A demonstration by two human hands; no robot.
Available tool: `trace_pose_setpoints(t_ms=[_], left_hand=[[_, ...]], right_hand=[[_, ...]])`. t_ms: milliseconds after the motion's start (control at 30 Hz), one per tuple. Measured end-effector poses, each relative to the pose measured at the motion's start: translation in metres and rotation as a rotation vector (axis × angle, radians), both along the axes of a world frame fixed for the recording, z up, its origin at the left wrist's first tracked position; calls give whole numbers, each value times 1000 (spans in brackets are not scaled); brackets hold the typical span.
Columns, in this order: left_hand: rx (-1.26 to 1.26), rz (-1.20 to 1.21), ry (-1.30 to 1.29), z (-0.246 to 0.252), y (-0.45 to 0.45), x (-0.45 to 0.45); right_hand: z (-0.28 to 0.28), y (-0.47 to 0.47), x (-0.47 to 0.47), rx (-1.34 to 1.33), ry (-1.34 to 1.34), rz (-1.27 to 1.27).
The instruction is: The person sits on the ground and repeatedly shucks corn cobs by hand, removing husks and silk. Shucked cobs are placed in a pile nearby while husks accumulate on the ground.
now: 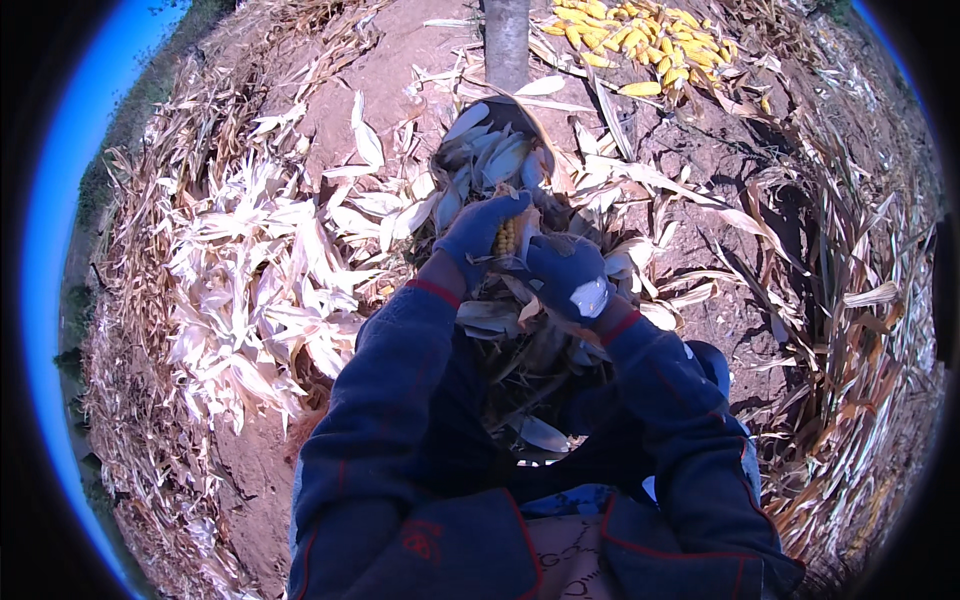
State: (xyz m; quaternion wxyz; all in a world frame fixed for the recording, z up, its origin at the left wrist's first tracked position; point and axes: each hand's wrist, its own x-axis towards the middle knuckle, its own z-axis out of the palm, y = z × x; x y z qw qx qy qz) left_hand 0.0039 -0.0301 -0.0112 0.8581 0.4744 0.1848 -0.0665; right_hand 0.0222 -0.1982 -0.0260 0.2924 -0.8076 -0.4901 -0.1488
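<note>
My left hand (480, 231), in a blue-grey work glove, is wrapped around a partly husked ear of corn (505, 237). A strip of yellow kernels shows between the glove and a pale loose husk (529, 222). At the lower end of the ear, my gloved right hand (566, 274) grips the husk; its fingertips are partly hidden. A white patch marks the back of this glove near the wrist. Just beyond both hands, dry husks (499, 156) fill what looks like a round, dark container with a tan rim (552, 142). More husks (487, 319) lie below my hands, between my legs.
A large heap of pale husks (255, 292) spreads on the left. Ahead stands a grey post or trunk (508, 45). Husked yellow cobs (645, 37) are piled on the ground at the far right. Dry corn stalks (847, 300) line the right side over bare soil (697, 157).
</note>
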Motion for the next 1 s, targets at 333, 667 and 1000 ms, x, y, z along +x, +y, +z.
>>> trace_pose_setpoints(t_ms=[333,667,1000], left_hand=[[-177,167,-203,11,23,-10],[-129,-131,-81,10,-18,-11],[121,259,-58,-49,15,13]], right_hand=[[-47,-36,83,777,721,-459],[-45,1,45,443,874,83],[2,4,23,316,754,-108]])
